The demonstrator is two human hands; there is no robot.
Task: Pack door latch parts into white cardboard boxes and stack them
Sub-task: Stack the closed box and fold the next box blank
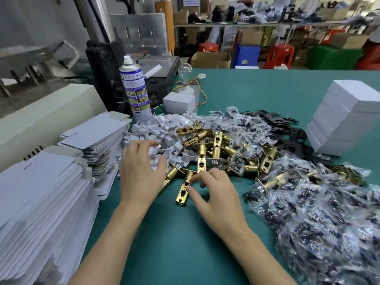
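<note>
My right hand (213, 194) pinches a brass latch (182, 194) at the near edge of the latch pile (218, 140) to draw it free, while my left hand (139, 171) spreads open over the white inserts (164, 128) beside it.

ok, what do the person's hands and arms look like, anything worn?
The left hand and right hand are bare, with no gloves, rings, watch or wristband visible. The left forearm and right forearm are bare too, and no sleeve shows before the frame's bottom edge. The fingernails look short and unpainted.
</note>
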